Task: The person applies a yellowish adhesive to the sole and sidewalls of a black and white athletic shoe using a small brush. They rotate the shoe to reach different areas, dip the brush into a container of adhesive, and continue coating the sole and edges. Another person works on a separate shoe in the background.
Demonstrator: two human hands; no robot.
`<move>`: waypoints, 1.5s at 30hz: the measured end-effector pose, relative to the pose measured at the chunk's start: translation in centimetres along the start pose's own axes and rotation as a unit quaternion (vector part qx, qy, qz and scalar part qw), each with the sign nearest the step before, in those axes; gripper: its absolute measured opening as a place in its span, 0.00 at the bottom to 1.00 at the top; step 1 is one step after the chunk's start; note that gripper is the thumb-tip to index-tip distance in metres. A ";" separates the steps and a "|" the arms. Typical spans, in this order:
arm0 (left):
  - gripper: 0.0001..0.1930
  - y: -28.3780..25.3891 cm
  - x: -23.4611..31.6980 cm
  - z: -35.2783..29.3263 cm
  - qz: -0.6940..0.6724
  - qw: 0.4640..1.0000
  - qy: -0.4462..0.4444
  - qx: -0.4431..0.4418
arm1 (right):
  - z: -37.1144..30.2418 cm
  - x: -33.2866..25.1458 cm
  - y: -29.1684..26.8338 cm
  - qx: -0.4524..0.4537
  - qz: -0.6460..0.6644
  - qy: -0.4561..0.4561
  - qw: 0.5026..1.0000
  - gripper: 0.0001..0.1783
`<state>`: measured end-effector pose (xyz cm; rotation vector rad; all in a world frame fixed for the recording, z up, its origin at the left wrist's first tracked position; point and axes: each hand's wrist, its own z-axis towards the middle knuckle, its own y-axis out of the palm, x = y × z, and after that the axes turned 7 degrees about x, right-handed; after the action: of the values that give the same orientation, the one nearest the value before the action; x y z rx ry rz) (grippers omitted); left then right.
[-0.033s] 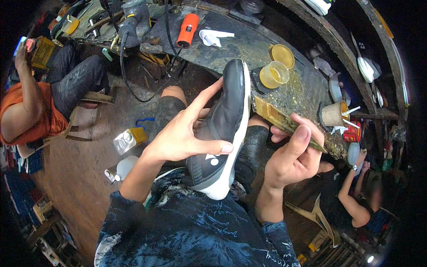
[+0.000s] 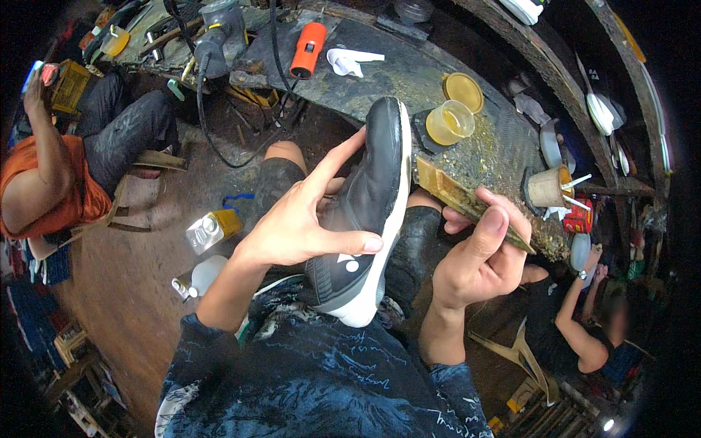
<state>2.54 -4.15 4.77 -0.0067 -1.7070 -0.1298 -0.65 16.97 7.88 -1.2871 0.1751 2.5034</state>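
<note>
The left hand grips a black shoe with a white sole, thumb across its side and fingers spread along the upper, toe pointing to twelve o'clock. The right hand is closed around a flat glue-smeared brush, its end just beside the sole at three o'clock. Beyond, at one o'clock, the bench carries an open jar of yellowish glue, its lid and an orange tool.

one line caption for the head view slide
Left hand holds a black shoe while right hand grips a brush beside its white sole.
</note>
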 end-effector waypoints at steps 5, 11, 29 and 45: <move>0.63 0.2 -0.1 -0.3 0.019 1.000 0.009 0.015 | -0.3 0.2 0.2 -0.017 -0.028 -0.073 0.997 0.11; 0.63 0.3 0.1 -0.5 0.002 1.000 -0.016 0.021 | -0.6 0.7 0.1 -0.051 -0.039 -0.112 0.992 0.10; 0.63 0.6 -0.3 -0.3 0.035 0.998 -0.010 0.052 | -0.8 0.8 -0.9 -0.138 -0.085 -0.232 0.959 0.11; 0.61 0.6 0.0 -0.1 0.005 0.999 -0.023 0.044 | -1.3 0.6 -1.9 -0.156 -0.073 -0.216 0.961 0.12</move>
<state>2.69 -3.56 4.88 0.0470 -1.7574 -0.0463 0.62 18.53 6.69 -0.7794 -0.4157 2.6764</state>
